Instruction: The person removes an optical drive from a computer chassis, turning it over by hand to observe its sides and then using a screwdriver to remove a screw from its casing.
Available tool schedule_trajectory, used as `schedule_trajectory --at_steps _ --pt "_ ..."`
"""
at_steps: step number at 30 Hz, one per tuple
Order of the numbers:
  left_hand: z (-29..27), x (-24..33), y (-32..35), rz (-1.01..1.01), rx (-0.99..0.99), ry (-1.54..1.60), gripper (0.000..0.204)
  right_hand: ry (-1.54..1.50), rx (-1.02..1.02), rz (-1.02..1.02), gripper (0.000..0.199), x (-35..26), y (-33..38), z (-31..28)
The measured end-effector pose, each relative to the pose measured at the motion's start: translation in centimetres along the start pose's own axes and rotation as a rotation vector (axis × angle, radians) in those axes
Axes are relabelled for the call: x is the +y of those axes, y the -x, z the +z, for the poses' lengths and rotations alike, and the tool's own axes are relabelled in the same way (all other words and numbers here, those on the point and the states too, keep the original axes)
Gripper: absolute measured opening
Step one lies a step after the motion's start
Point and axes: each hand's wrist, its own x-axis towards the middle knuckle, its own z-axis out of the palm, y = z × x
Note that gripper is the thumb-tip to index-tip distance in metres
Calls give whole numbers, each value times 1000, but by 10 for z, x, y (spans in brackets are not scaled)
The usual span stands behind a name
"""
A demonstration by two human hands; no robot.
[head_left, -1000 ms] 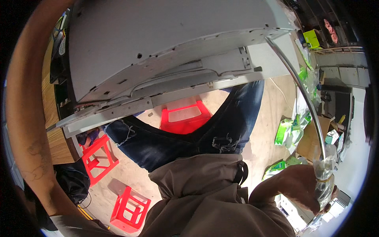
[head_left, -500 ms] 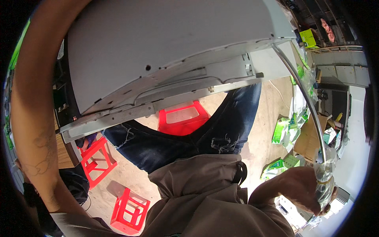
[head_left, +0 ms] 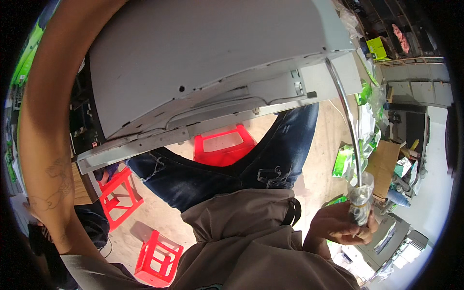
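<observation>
My right hand [head_left: 345, 223] is closed round the clear, plastic-wrapped handle of a long screwdriver [head_left: 349, 113]. Its thin metal shaft runs up to the near right corner of a large grey metal housing [head_left: 212, 41]; the tip cannot be made out. The housing slants across the upper middle, with small holes along its edge and a thin dark wire [head_left: 217, 100] under its lip. A metal rail [head_left: 140, 145] runs along its lower side, above my knees. My left arm [head_left: 46, 130] reaches up along the left side past the housing, and its hand is out of view.
Red plastic stools [head_left: 224, 150] stand on the pale floor, including one lower left [head_left: 159, 261]. At right lie green and white bags [head_left: 343, 162] and a cardboard box [head_left: 386, 169]. A dark shelf [head_left: 411, 29] stands upper right, a wooden surface [head_left: 83, 186] at left.
My right hand has moved left and slightly up with the screwdriver, so its shaft now stands steeper. The housing has shifted a little in view, and my left arm slightly right.
</observation>
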Motion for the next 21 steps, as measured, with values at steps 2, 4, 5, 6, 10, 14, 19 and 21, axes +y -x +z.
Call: schedule_trajectory --at_steps 2,4,5,6,10,14,19,21 --pt "0 -6 2 214 -100 -16 49 -8 -29 -15 41 -10 11 -2" --pt "4 -15 9 307 -15 -122 49 -17 -260 209 48 -26 21 -10" --pt "5 -19 10 307 26 -115 49 43 -281 294 50 -32 25 -14" --pt "6 -21 12 307 67 -109 49 20 -350 339 45 -35 24 -19" --pt "8 -17 14 250 57 44 48 -81 -433 541 41 -46 23 -32" --pt "20 -8 17 296 173 -184 48 -59 -460 623 38 -58 24 -30" --pt "4 -11 13 194 8 18 50 7 -472 799 39 -65 23 -29" --pt "1 -15 13 169 -23 58 51 14 -472 804 40 -59 23 -31"
